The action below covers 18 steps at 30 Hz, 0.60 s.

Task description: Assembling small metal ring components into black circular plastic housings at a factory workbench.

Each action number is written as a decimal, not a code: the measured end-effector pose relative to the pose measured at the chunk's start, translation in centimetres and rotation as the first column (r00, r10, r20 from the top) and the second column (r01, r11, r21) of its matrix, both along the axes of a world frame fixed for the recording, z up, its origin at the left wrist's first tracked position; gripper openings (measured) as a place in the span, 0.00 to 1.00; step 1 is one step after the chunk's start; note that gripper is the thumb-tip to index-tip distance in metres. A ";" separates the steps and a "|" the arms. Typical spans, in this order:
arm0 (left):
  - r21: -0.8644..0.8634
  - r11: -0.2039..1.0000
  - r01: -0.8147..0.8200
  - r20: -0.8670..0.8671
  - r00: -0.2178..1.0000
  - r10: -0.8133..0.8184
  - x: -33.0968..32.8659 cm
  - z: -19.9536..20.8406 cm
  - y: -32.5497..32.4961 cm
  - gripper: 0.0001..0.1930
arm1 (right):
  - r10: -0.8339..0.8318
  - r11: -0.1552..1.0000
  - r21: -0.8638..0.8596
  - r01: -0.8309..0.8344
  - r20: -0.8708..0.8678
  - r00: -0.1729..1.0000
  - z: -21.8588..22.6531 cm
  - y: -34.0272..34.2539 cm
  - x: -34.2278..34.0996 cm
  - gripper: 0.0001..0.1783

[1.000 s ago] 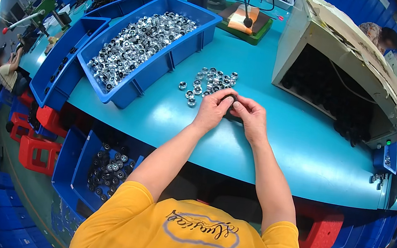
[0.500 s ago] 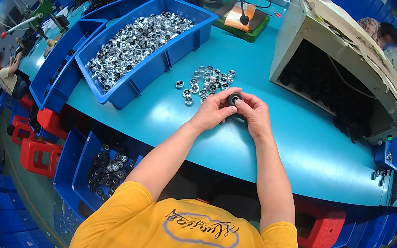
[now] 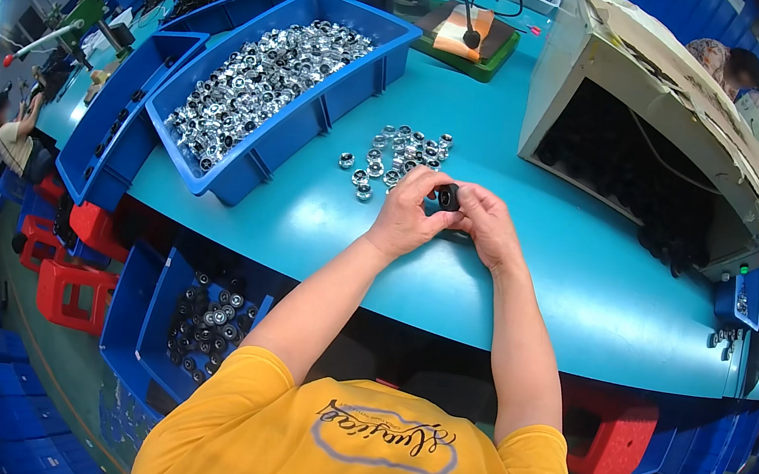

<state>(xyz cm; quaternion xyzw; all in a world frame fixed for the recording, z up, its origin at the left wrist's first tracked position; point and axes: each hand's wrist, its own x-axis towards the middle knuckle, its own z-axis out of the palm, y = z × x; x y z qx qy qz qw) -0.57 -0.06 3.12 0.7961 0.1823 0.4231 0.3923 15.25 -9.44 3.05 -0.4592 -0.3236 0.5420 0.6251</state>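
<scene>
Both my hands meet over the near part of the table and grip one small black wheel [image 3: 448,197]. My left hand [image 3: 407,214] pinches its left side with thumb and fingers. From the right, the fingers of my right hand [image 3: 488,226] close on the same wheel and cover part of it. The wheel is tilted, and its hub is partly hidden. Just beyond my hands, several shiny metal hubs [image 3: 404,148] lie loose on the turquoise table [image 3: 577,263].
At left stands a blue bin [image 3: 304,122] heaped with metal hubs. A pale open-fronted box [image 3: 560,64] at right holds dark pieces, some spilling out. A green-based press [image 3: 474,63] stands behind. Below the table edge, a lower bin holds wheels [image 3: 217,316]; red stools [image 3: 72,297] stand nearby.
The black wheel has turned between my fingers, from its round face showing to a more sideways tilt. My fingers have shifted around it; the loose hubs lie as before.
</scene>
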 end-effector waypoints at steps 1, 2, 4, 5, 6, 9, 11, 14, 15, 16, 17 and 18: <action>-0.010 1.000 -0.003 -0.015 1.000 0.003 -0.1 0.0 -0.1 0.22 | 0.011 1.000 -0.005 -0.011 -0.005 1.000 -0.1 0.0 0.0 0.21; -0.019 1.000 -0.007 -0.030 1.000 0.006 -0.1 0.1 -0.3 0.22 | 0.023 1.000 -0.010 -0.023 -0.010 1.000 -0.3 0.1 0.1 0.21; -0.019 1.000 -0.015 -0.038 0.999 0.014 -0.2 0.1 -0.3 0.22 | 0.039 0.999 -0.013 -0.039 -0.021 0.999 -0.3 0.2 0.0 0.22; -0.011 1.000 -0.020 -0.030 0.999 0.019 -0.2 0.0 -0.3 0.21 | 0.043 0.999 -0.013 -0.044 -0.026 0.999 -0.3 0.2 0.0 0.22; -0.002 1.000 -0.023 -0.021 1.000 0.023 -0.3 0.1 -0.3 0.21 | 0.046 0.999 -0.013 -0.047 -0.030 0.998 -0.3 0.2 -0.1 0.22; 0.024 0.998 -0.061 -0.054 0.997 0.063 -0.8 0.7 -0.5 0.21 | 0.043 0.999 -0.005 -0.043 0.025 0.999 -1.0 0.3 0.1 0.24; 0.122 0.989 -0.089 -0.074 0.992 0.099 -1.3 1.4 -0.8 0.21 | 0.013 1.000 -0.012 -0.012 0.092 0.996 -1.2 0.4 0.7 0.24; 0.225 0.962 -0.158 -0.105 0.977 0.185 -2.6 1.0 -1.3 0.21 | 0.024 0.999 -0.039 -0.016 0.213 0.977 -0.2 0.1 0.1 0.24; 0.255 0.950 -0.181 -0.114 0.970 0.216 -3.0 0.8 -1.4 0.22 | 0.034 0.999 -0.047 -0.023 0.258 0.965 0.4 0.1 -0.4 0.24; 0.234 0.955 -0.185 -0.119 0.969 0.217 -3.4 0.5 -1.5 0.22 | 0.048 0.998 -0.046 -0.037 0.248 0.968 0.4 0.1 -0.8 0.23; 0.212 0.959 -0.188 -0.124 0.968 0.217 -3.7 0.1 -1.6 0.23 | 0.060 0.998 -0.045 -0.051 0.238 0.969 0.4 0.1 -1.2 0.23; 0.187 0.964 -0.187 -0.126 0.969 0.212 -3.8 -0.1 -1.7 0.23 | 0.062 0.998 -0.046 -0.052 0.229 0.971 0.4 0.1 -1.4 0.23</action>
